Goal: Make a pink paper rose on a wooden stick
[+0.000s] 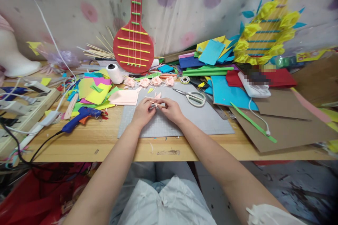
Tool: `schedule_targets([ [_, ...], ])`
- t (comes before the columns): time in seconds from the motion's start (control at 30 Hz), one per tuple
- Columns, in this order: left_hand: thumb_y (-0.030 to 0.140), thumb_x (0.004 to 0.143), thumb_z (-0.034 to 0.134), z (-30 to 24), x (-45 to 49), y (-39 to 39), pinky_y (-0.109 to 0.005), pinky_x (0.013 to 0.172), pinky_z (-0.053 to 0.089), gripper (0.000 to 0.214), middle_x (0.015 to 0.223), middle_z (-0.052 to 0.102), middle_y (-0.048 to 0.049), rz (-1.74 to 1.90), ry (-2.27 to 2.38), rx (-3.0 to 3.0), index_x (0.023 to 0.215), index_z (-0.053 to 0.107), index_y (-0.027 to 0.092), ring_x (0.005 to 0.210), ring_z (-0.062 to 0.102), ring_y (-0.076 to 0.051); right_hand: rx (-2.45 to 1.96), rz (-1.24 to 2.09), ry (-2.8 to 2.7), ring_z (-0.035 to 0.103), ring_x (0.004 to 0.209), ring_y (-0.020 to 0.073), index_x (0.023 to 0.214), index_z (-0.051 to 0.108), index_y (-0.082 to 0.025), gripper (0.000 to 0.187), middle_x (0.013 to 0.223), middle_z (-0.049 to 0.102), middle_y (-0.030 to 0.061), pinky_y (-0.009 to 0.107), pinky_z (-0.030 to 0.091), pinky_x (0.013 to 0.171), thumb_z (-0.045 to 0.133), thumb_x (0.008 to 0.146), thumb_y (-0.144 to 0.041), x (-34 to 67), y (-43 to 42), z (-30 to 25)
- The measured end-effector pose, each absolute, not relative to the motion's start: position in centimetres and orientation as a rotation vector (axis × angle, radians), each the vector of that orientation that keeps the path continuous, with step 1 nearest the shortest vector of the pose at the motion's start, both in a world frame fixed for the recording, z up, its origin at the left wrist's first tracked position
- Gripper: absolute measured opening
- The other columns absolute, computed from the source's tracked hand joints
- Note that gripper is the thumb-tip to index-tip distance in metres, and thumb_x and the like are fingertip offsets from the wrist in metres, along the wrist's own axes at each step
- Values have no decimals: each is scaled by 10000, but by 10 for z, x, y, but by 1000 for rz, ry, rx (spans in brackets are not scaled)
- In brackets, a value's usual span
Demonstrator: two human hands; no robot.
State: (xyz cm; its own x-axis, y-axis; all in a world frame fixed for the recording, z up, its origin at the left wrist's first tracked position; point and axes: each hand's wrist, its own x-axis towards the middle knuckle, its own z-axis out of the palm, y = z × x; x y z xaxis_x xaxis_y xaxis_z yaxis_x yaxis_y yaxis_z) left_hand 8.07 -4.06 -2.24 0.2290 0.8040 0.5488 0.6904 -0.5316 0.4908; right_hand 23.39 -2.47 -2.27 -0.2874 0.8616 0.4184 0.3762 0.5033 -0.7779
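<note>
On the grey gridded cutting mat [200,119], my left hand [142,111] and right hand [172,109] meet at its middle, one pair of scissors [194,97] lies right, four crumpled pink paper roses [144,82] line its far edge, and my nearly closed fingers pinch one thin stick [155,104] with a small pink paper petal [157,96].

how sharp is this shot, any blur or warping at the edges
Head view: light is soft and even, no hard shadows; the left hand and right hand pinching the pink paper piece are sharp at centre; the wide lens tilts the yellow guitar and softens the corners; a pixelated patch sits over the white device.
</note>
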Motion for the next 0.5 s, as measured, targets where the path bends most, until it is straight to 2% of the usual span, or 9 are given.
schedule_targets([
  [0.5, 146, 728, 516, -19, 83, -44, -275, 768, 454, 272, 987, 573, -53, 1189, 1482, 2363, 991, 572, 186, 893, 543, -150, -1023, 715, -1879, 540, 746, 119, 815, 609, -216, 141, 856, 635, -5, 230, 399, 646, 505, 724, -191, 233, -25, -22],
])
